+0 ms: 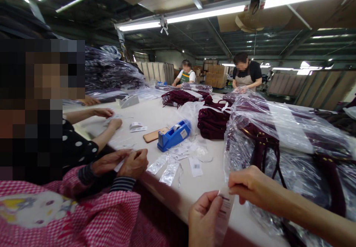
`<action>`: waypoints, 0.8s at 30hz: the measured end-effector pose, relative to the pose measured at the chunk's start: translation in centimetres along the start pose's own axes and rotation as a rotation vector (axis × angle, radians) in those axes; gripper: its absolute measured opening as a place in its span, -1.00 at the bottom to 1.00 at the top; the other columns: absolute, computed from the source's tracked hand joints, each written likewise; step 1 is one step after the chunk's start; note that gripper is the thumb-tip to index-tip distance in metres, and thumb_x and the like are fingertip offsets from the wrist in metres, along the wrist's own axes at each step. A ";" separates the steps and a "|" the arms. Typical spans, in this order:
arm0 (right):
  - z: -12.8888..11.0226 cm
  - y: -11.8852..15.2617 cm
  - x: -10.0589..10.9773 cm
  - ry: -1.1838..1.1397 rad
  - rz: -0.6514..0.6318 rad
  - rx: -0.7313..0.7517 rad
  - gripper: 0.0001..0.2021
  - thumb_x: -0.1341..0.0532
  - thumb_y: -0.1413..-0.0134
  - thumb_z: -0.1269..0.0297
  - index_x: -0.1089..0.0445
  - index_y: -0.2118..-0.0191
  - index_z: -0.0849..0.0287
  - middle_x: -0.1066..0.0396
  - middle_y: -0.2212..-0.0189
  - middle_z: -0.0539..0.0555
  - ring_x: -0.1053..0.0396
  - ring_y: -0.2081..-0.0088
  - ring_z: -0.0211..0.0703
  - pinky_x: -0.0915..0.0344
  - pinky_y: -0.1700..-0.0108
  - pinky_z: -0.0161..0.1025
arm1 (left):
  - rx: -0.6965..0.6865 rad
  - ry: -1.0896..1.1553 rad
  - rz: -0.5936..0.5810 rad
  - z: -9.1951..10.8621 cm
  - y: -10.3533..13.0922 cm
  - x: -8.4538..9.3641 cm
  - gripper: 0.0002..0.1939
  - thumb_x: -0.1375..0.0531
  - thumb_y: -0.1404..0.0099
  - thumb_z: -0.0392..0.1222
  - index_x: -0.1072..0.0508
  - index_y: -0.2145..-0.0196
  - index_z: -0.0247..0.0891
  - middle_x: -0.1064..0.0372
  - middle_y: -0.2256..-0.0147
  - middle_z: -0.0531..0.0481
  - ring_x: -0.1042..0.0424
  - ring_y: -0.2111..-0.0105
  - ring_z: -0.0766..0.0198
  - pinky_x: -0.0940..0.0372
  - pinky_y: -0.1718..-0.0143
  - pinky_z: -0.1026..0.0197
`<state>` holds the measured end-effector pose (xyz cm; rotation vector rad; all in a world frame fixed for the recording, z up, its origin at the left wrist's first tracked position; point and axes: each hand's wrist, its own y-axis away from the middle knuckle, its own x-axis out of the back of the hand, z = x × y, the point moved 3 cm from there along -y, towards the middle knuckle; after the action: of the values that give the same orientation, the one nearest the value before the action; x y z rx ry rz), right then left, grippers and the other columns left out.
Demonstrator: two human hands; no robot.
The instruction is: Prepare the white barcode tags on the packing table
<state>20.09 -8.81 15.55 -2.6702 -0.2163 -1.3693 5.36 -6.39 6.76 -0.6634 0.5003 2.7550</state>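
Left hand [204, 217]: lowest in view, at the counter's near edge; fingers pinched on the lower part of the paper tag [224, 211].
Paper tag: white strip with dark print, upright between both hands, over the counter [194, 187] edge.
Right hand [251, 187]: above and right of the tag; fingers closed on its top end.
Neighbour's hands [125, 163]: far left, in striped cuffs, together on a small white piece.
Tape dispenser [174, 135]: blue, mid-counter, loose tags [196, 166] before it.
Bagged garments [283, 143]: maroon, in clear plastic, right, just behind the right hand.
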 end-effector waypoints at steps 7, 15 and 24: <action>0.7 0.5 -1.7 0.339 -0.024 0.094 -0.77 -0.04 -0.20 0.41 -0.37 0.43 0.19 -0.42 0.54 0.00 -0.34 0.50 -0.25 -0.10 0.41 -0.33 | 0.052 0.042 -0.025 -0.4 -0.1 -0.2 -0.71 -0.44 0.13 -0.05 -0.59 0.47 -0.30 -0.55 0.48 -0.02 -0.33 0.61 0.38 -0.17 0.57 0.37; 0.3 0.6 -2.5 0.365 -0.039 0.024 -0.79 -0.05 -0.13 0.49 -0.40 0.40 0.20 -0.44 0.50 0.01 -0.35 0.49 -0.24 -0.03 0.46 -0.31 | 0.013 0.023 0.004 -1.5 -1.1 0.6 -0.68 -0.45 0.17 -0.02 -0.57 0.52 -0.29 -0.49 0.56 0.04 -0.34 0.60 0.36 -0.19 0.53 0.34; 0.6 -0.2 -1.2 0.191 -0.051 -0.003 -0.75 -0.03 -0.24 0.35 -0.40 0.38 0.19 -0.43 0.61 -0.02 -0.38 0.53 -0.28 -0.12 0.43 -0.38 | 0.021 -0.167 -0.238 0.3 -1.7 0.9 -0.77 -0.39 0.04 -0.11 -0.58 0.43 -0.30 -0.50 0.51 0.03 -0.36 0.53 0.35 -0.19 0.45 0.36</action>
<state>19.87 -8.57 14.27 -2.5311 -0.2636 -1.6295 5.06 -4.54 6.14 -0.4508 0.3862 2.5483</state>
